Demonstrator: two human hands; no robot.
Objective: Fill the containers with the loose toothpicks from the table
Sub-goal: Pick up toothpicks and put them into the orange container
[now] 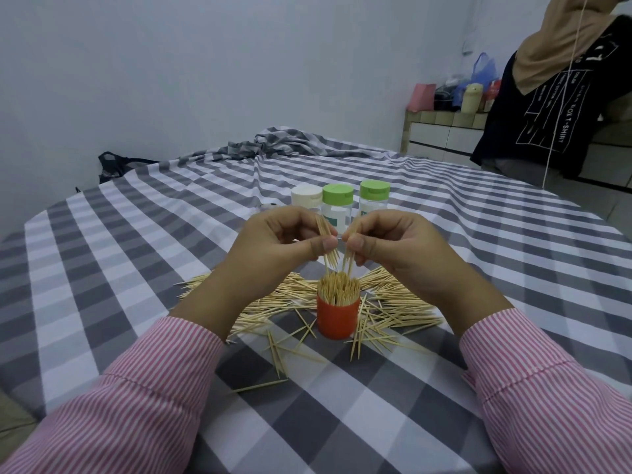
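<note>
An orange container (337,319) stands upright on the checked cloth, packed with toothpicks (339,289) that stick out of its top. Just above it, my left hand (277,241) pinches a small bundle of toothpicks (329,246), tips pointing down at the container. My right hand (393,244) pinches another small bundle (349,254) right beside it. Loose toothpicks (393,313) lie scattered around the container on both sides and in front. Behind my hands stand two green-capped containers (338,200) (374,196) and a white-capped one (306,196).
The grey and white checked cloth (136,268) covers the whole surface and is bunched up at the far edge (280,142). A person in a dark shirt (547,107) stands at the far right beside a tiled counter (441,131) with bags and bottles.
</note>
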